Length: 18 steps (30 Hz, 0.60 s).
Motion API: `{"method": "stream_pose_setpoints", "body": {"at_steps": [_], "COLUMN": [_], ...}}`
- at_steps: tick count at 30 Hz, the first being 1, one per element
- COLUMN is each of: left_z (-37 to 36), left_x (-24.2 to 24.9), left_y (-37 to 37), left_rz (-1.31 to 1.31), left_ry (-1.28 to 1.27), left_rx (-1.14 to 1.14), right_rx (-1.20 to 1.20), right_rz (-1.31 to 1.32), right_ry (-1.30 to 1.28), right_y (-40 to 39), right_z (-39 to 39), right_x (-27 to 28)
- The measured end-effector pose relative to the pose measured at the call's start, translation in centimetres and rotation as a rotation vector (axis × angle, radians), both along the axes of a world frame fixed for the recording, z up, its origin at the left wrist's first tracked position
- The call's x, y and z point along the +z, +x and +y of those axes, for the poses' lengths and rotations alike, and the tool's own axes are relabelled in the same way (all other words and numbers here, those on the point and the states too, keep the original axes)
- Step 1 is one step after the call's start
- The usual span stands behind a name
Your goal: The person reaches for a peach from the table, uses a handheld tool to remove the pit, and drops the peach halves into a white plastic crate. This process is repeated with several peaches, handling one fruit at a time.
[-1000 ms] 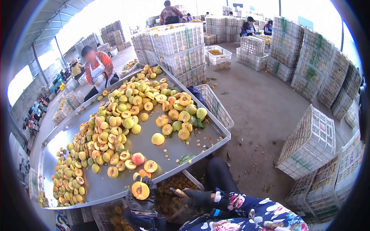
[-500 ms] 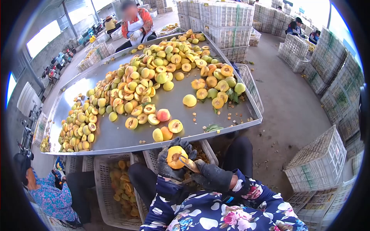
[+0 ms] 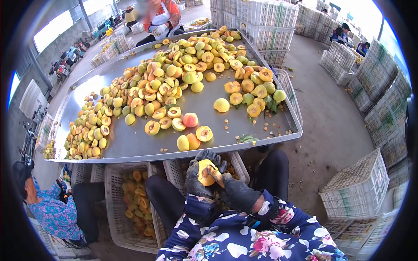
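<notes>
My left hand (image 3: 197,180), in a dark glove, holds up a halved yellow fruit (image 3: 206,173) with its cut face toward me. My right hand (image 3: 239,195), also gloved, grips a small tool (image 3: 214,174) whose tip meets the middle of the cut face. Both hands are just below the near edge of a metal table (image 3: 187,153). On the table in front of them are loose fruit halves and a red-orange fruit (image 3: 190,120). Behind spreads a large heap of yellow and green fruit (image 3: 163,80).
Under the table edge stand crates, one with fruit halves (image 3: 114,217). A person in a blue patterned top (image 3: 54,213) sits at the left; another in orange (image 3: 167,17) sits across the table. Stacked crates (image 3: 265,26) rise behind, with another crate (image 3: 355,187) at the right.
The view has shifted, so the table sits slightly higher in it. My right hand's tool has moved from the fruit's edge side onto the middle of its cut face.
</notes>
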State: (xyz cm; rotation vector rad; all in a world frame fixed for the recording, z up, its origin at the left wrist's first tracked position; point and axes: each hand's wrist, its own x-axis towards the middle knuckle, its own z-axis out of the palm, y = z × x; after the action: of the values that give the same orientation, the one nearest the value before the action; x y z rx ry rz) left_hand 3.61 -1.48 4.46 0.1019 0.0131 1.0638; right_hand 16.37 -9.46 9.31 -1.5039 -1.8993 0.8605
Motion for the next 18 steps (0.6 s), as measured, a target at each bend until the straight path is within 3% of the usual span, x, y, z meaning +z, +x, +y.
{"method": "stream_pose_setpoints", "body": {"at_steps": [2, 4, 11, 14, 18], "left_z": [-0.2, -0.7, -0.8, 0.0, 0.3], "left_x": [-0.8, 0.8, 0.7, -0.4, 0.6], "left_y": [0.1, 0.4, -0.4, -1.4, -2.6], "left_rz": [0.2, 0.132, 0.135, 0.394, 0.434], "left_ry": [0.081, 0.015, 0.0, -0.042, -0.076], "left_rx": [0.091, 0.093, 0.082, 0.05, -0.13], "right_rx": [0.012, 0.067, 0.063, 0.095, 0.161], "right_rz": [-0.013, -0.073, -0.021, -0.022, -0.013], "right_ry": [0.021, 0.114, 0.042, 0.028, -0.04], "right_y": [-0.3, -0.7, -1.3, -1.3, -1.3], "right_z": [0.1, 0.3, 0.5, 0.7, 1.3], "right_x": [-0.7, -2.4, -1.5, -0.7, -3.2]}}
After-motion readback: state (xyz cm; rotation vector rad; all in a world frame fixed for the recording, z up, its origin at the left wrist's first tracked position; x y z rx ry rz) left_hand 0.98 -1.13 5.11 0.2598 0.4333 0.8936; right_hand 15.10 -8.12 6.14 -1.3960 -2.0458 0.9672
